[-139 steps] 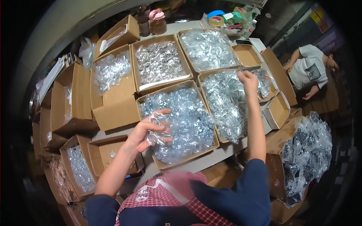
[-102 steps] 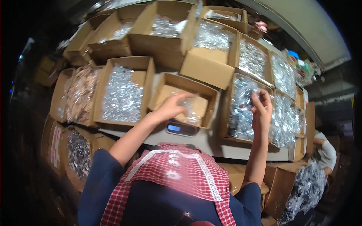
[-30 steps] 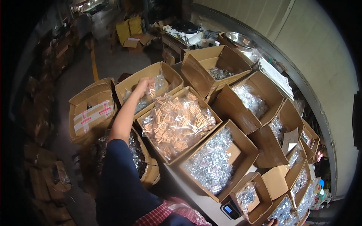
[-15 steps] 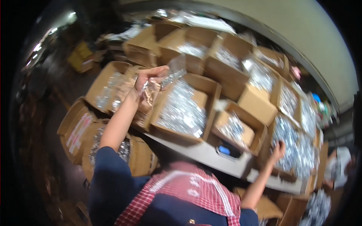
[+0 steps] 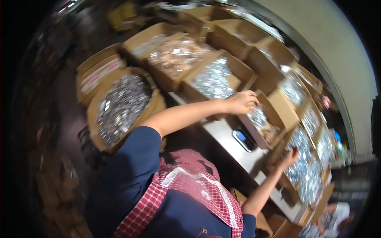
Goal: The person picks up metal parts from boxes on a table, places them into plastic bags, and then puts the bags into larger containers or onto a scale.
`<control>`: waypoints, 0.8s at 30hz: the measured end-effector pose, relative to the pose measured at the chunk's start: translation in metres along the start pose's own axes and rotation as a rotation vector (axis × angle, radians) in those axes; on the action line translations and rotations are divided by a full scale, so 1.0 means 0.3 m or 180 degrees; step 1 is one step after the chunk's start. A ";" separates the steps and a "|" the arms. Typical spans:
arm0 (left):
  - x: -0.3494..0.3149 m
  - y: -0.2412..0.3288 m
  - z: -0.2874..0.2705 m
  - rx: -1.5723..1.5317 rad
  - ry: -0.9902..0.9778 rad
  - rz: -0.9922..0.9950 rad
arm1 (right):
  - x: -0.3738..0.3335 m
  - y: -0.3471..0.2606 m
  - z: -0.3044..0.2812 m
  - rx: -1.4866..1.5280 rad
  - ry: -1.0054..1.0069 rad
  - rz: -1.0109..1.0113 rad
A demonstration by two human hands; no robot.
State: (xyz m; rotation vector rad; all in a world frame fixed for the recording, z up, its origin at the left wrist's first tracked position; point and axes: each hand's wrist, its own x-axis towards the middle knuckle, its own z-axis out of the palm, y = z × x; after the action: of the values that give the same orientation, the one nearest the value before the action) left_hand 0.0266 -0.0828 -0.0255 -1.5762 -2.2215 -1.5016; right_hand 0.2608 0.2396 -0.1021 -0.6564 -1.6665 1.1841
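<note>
Copper-coloured packet (image 5: 271, 133): placed; lies inside the small box (image 5: 253, 131), beside silver packets (image 5: 257, 116).
Left hand: (image 5: 243, 102) above the small box's rim, fingers curved, no packet visible; full release cannot be told.
Right hand: (image 5: 291, 157) at the bluish packets (image 5: 298, 147); grip contents cannot be told.
Display device: (image 5: 245, 139) on the worktop (image 5: 234, 152), in front of the small box.
Remaining stock: larger boxes hold many copper-coloured packets (image 5: 178, 55) and bluish packets.
Change: half a second earlier, the left hand carried the copper-coloured packet, and the small box showed silver only.
</note>
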 end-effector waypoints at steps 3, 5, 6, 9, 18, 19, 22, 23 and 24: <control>-0.285 -0.032 -0.345 0.0615 0.0662 -0.0341 | -0.064 -0.062 0.025 0.0340 0.0287 0.0157; -0.478 -0.095 -0.588 0.0755 0.1347 -0.1229 | -0.023 0.004 -0.055 0.0751 0.0434 -0.0065; -0.591 -0.113 -0.703 0.0092 0.2055 -0.1787 | -0.012 0.018 -0.085 0.1007 0.0483 0.0001; -1.139 -0.347 -1.063 0.1715 0.2472 -0.2830 | -0.049 -0.004 -0.098 0.1133 0.0541 0.0292; -1.338 -0.612 -1.242 0.0100 0.0251 -0.4120 | -0.406 -0.220 -0.224 0.0114 0.0717 0.0881; -1.409 -0.691 -1.292 0.0281 0.0118 -0.3808 | -0.417 -0.288 -0.208 -0.0160 0.1018 0.1318; -1.441 -0.821 -1.310 0.0564 -0.0193 -0.2723 | -0.576 -0.281 -0.385 -0.0063 0.1453 0.1193; -1.469 -0.813 -1.374 0.1591 -0.0283 -0.2272 | -0.617 -0.351 -0.356 -0.0148 0.1426 0.1217; -1.481 -0.835 -1.431 0.2551 -0.0258 -0.1682 | -0.683 -0.386 -0.383 -0.0072 0.1412 0.1118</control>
State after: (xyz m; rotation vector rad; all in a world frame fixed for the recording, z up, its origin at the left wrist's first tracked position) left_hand -0.1431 -0.7056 -0.1924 -0.8494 -2.8727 -0.4146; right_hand 0.4587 0.0715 -0.0672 -1.1690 -1.2211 1.1546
